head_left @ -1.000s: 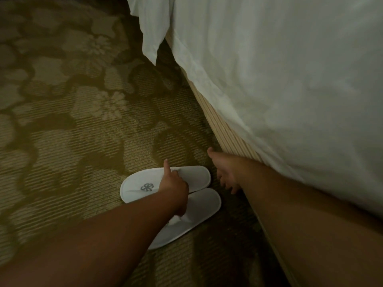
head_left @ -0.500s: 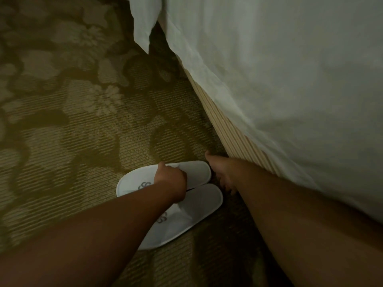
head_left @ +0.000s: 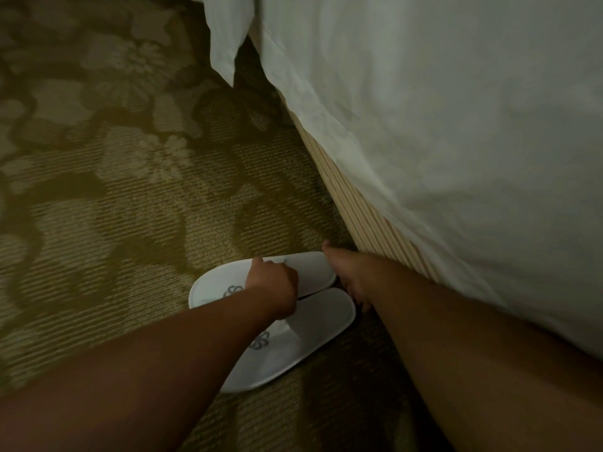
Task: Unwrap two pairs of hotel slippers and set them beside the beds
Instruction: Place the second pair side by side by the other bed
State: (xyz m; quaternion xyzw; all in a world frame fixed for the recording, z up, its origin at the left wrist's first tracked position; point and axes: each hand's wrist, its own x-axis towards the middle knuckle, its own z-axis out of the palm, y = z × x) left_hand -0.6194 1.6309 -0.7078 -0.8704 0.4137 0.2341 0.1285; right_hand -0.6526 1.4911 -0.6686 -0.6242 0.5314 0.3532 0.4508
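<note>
Two white hotel slippers with grey logos lie side by side on the carpet next to the bed base. My left hand point(head_left: 273, 282) sits on the far slipper point(head_left: 213, 286), fingers curled over its inner edge and thumb on top. The near slipper point(head_left: 313, 327) lies partly under my left forearm. My right hand point(head_left: 348, 275) hangs by the slippers' right ends, thumb out and fingers relaxed, pointing down at the carpet. No wrapping is visible.
The bed point(head_left: 456, 132) with its white sheet fills the right side, above a striped beige base point(head_left: 368, 220). A corner of the sheet point(head_left: 225, 44) hangs down at the top. Patterned green-brown carpet point(head_left: 114, 190) covers the left.
My left hand's raised finger has folded down, and the hand now curls over the far slipper. The right hand stays beside the slippers' ends.
</note>
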